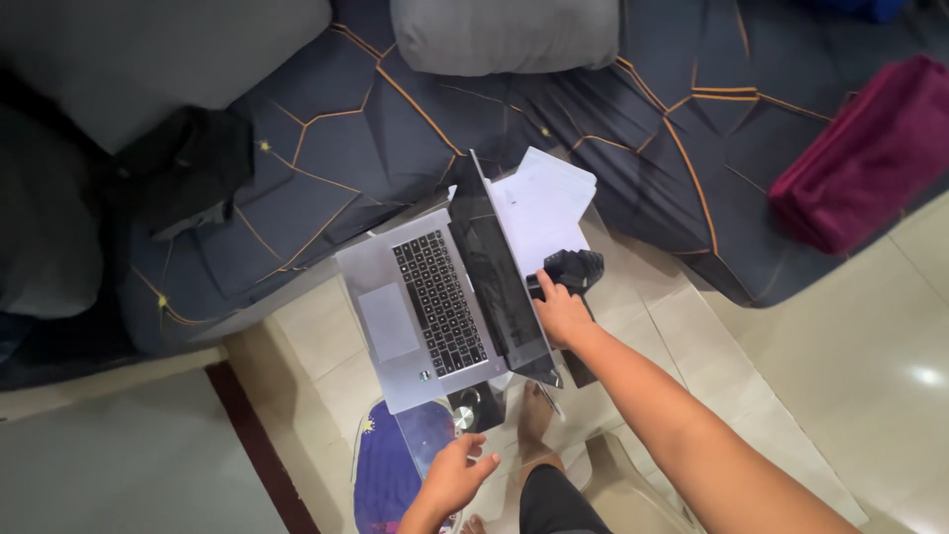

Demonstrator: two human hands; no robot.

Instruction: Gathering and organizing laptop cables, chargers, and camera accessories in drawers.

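A silver laptop (410,311) stands open on a small clear table, its black keyboard facing left and its dark screen upright. My right hand (560,314) rests on the back edge of the screen, fingers curled over the lid. A dark ribbed object (576,267) lies just beyond that hand. White papers (544,203) lie behind the screen. My left hand (457,475) hovers low at the front, fingers apart and holding nothing, close to a small round silver and black object (465,410) below the laptop's front corner.
A dark blue bed cover with orange lines (326,148) fills the back. On it lie a grey pillow (504,35), a black bag (183,163) and a folded magenta cloth (865,158). Cream floor tiles (850,356) spread right. My bare foot (534,420) shows under the table.
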